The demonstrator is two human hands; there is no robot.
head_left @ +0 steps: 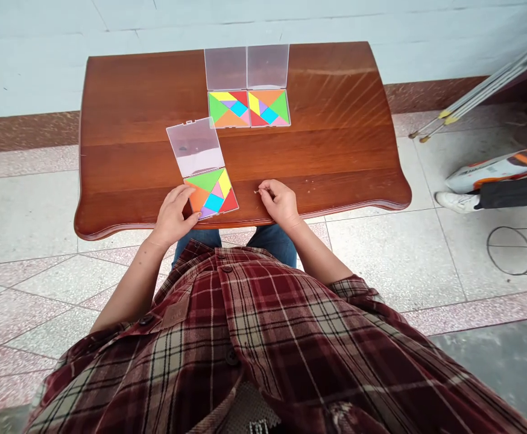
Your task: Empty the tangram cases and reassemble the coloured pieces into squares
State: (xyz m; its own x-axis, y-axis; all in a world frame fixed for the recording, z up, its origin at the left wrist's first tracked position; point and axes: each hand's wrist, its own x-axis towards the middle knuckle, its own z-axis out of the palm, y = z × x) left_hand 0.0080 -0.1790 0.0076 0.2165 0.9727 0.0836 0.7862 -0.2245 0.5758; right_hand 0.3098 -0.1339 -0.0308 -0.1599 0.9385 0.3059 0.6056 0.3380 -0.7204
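Observation:
An open clear plastic case [210,191] full of coloured tangram pieces lies near the front edge of the small wooden table [336,144], its lid [195,146] flipped back. My left hand [173,214] rests against the case's left edge, fingers curled on it. My right hand [279,200] lies on the table just right of the case, fingers pinched together around something too small to make out.
Two more open tangram cases [228,109] [269,108] sit side by side at the table's far edge, lids up. Another person's shoe and leg [494,181] are on the tiled floor at right, beside metal rods [471,99].

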